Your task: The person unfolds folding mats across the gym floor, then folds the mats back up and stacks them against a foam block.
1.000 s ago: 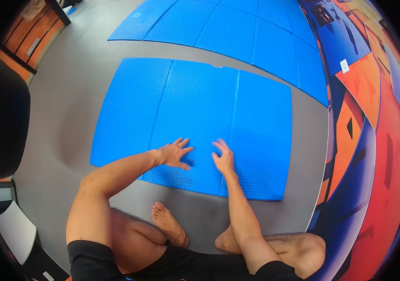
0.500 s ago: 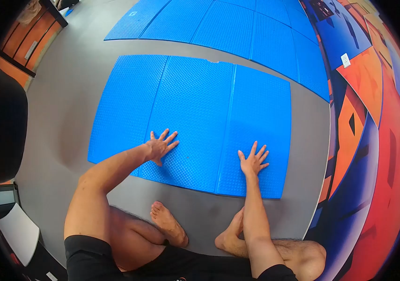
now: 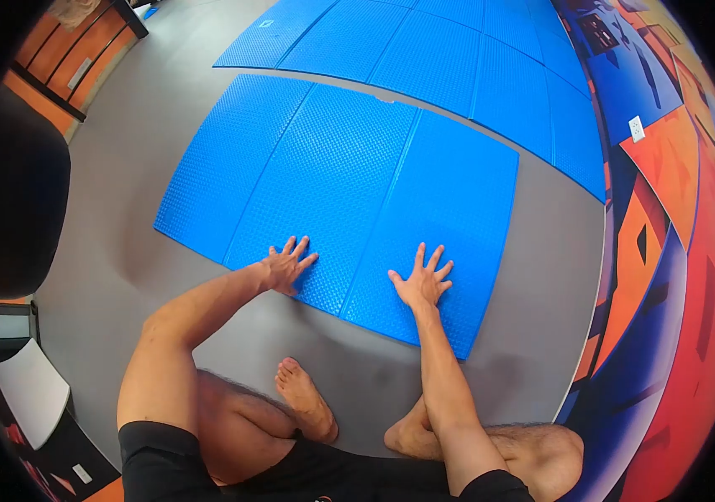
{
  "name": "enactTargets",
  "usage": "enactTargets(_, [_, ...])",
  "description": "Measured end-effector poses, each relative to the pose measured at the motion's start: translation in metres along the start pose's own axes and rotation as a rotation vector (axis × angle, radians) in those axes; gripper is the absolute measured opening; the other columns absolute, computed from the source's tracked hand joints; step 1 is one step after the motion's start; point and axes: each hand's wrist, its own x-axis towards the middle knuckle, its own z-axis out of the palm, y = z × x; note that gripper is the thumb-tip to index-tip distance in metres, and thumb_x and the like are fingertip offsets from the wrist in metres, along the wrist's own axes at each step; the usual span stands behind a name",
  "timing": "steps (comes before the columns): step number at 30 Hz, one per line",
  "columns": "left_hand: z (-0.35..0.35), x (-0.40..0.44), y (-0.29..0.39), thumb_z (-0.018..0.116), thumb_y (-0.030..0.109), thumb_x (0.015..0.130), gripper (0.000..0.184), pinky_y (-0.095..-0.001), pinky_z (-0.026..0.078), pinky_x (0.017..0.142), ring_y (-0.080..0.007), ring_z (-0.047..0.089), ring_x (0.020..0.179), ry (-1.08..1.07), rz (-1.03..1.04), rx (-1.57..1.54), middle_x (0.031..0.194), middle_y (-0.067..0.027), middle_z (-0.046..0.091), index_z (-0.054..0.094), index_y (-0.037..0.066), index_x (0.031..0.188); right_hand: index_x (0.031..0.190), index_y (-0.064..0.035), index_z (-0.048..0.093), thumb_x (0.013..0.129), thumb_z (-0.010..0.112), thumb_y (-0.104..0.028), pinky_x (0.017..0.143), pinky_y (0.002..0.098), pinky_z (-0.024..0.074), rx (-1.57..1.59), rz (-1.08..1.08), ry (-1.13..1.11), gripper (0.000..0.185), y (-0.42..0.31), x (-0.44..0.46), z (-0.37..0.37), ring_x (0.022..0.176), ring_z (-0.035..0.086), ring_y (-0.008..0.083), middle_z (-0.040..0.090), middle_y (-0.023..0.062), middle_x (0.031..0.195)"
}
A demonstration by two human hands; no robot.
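Observation:
In front of me a blue textured foam mat (image 3: 324,167) with two fold lines lies flat on the grey floor, turned at an angle. My left hand (image 3: 287,266) rests on its middle panel near the close edge, palm down with fingers spread. On the right panel, also near that edge, my right hand (image 3: 422,283) lies palm down, its fingers spread wide. Neither hand is wrapped around anything. The mat's far edge has a small notch.
Several more blue mats (image 3: 424,50) lie beyond a narrow strip of grey floor (image 3: 533,276). A colourful painted wall (image 3: 667,293) with a white socket (image 3: 636,128) runs along the right. A black chair back (image 3: 14,201) stands at left. My bare feet (image 3: 303,397) are close to the mat.
The mat has turned clockwise: its left side has shifted away from me and its near right corner has moved left. My right hand has moved left with it, while my left hand has shifted little.

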Motion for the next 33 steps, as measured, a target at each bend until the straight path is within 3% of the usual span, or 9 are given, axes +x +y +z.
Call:
enactTargets(3, [0.001, -0.003, -0.008, 0.083, 0.043, 0.075, 0.112, -0.0703, 0.043, 0.101, -0.0514, 0.017, 0.148, 0.005, -0.033, -0.031, 0.163, -0.0293, 0.005, 0.016, 0.013, 0.159, 0.159, -0.0195, 0.026, 0.078, 0.074, -0.059, 0.101, 0.0673, 0.0341, -0.009, -0.092, -0.035, 0.102, -0.011, 0.000, -0.003, 0.144, 0.011, 0.0586, 0.007, 0.0178, 0.167])
enactTargets(16, [0.014, 0.002, -0.057, 0.080, 0.036, 0.079, 0.105, -0.0685, 0.038, 0.107, -0.0479, 0.016, 0.149, 0.012, -0.234, -0.108, 0.163, -0.0279, 0.007, 0.017, 0.007, 0.158, 0.157, -0.0253, 0.032, 0.073, 0.084, -0.044, 0.101, 0.0695, 0.0332, -0.015, -0.384, -0.110, 0.100, -0.050, 0.013, -0.002, 0.144, 0.000, 0.0632, 0.013, 0.0080, 0.168])
enactTargets(20, [0.038, 0.016, -0.074, 0.077, 0.037, 0.082, 0.101, -0.0570, 0.043, 0.109, -0.0492, 0.025, 0.145, 0.089, -0.222, -0.073, 0.159, -0.0344, 0.015, 0.019, 0.000, 0.156, 0.157, -0.0250, 0.033, 0.073, 0.084, -0.045, 0.101, 0.0694, 0.0329, -0.016, -0.424, -0.082, 0.100, -0.055, 0.018, 0.002, 0.143, 0.003, 0.0641, 0.015, 0.0086, 0.167])
enactTargets(24, [0.036, 0.017, -0.069, 0.076, 0.035, 0.082, 0.100, -0.0531, 0.044, 0.109, -0.0500, 0.029, 0.143, 0.091, -0.278, -0.012, 0.157, -0.0367, 0.018, 0.020, -0.002, 0.155, 0.156, -0.0250, 0.034, 0.075, 0.083, -0.046, 0.102, 0.0700, 0.0318, -0.019, -0.439, -0.078, 0.097, -0.062, 0.024, 0.003, 0.142, 0.005, 0.0655, 0.015, 0.0090, 0.167])
enactTargets(27, [0.038, 0.019, -0.067, 0.078, 0.035, 0.081, 0.101, -0.0542, 0.044, 0.109, -0.0507, 0.029, 0.143, 0.148, -0.256, 0.023, 0.157, -0.0360, 0.018, 0.020, -0.003, 0.155, 0.156, -0.0251, 0.034, 0.075, 0.082, -0.047, 0.102, 0.0717, 0.0308, -0.006, -0.455, -0.070, 0.096, -0.066, 0.024, 0.000, 0.143, 0.006, 0.0635, 0.018, 0.0092, 0.167])
enactTargets(30, [0.021, 0.018, -0.050, 0.079, 0.034, 0.079, 0.102, -0.0542, 0.044, 0.109, -0.0510, 0.028, 0.144, 0.205, -0.102, 0.083, 0.157, -0.0353, 0.017, 0.021, -0.003, 0.154, 0.154, -0.0217, 0.038, 0.078, 0.081, -0.041, 0.104, 0.0702, 0.0317, 0.077, -0.457, -0.146, 0.090, -0.052, 0.026, -0.015, 0.148, 0.009, 0.0539, 0.021, 0.0123, 0.166])
enactTargets(33, [0.004, 0.024, -0.031, 0.079, 0.034, 0.078, 0.102, -0.0531, 0.042, 0.111, -0.0513, 0.027, 0.144, 0.218, 0.049, 0.049, 0.159, -0.0336, 0.017, 0.022, -0.002, 0.155, 0.146, -0.0156, 0.047, 0.078, 0.081, -0.033, 0.107, 0.0602, 0.0359, 0.634, -0.270, 0.275, 0.078, 0.007, 0.058, 0.036, 0.146, 0.030, 0.0416, 0.035, 0.0169, 0.158])
